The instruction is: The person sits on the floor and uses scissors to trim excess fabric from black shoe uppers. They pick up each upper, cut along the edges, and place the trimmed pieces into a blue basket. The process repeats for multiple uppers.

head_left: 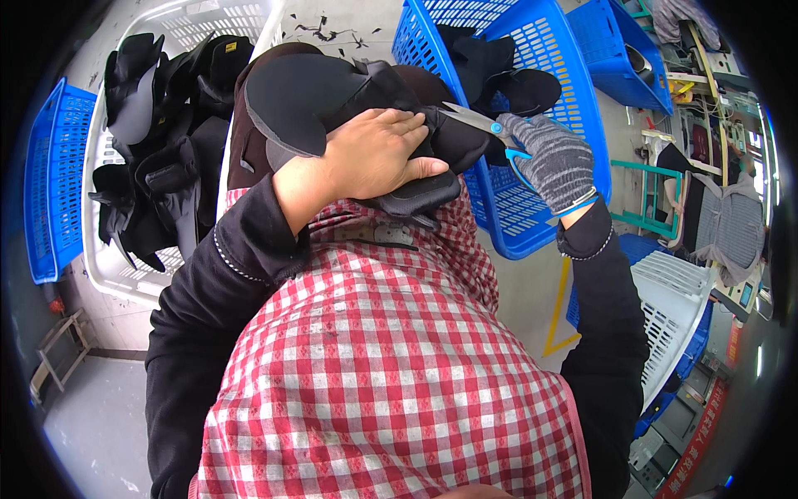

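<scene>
A black padded fabric piece (309,90) with curved flaps lies across my lap. My bare left hand (376,151) is closed over its middle, with the fingers together on top and the thumb along the near side; the fingertips are partly hidden in the folds. In a grey knitted glove, my right hand (555,160) grips blue-handled scissors (475,120). Their blades point left, parted slightly, with the tips at the piece's right part near my left fingertips. Whether they touch the fabric I cannot tell. A red-and-white checked apron (374,358) covers my front.
On the left, a white basket (98,241) holds several similar black pieces, beside a blue crate (46,191). At the right knee stands a blue basket (519,243) with more black pieces (524,90). Black scraps (326,32) litter the floor ahead. More crates (673,291) stand at right.
</scene>
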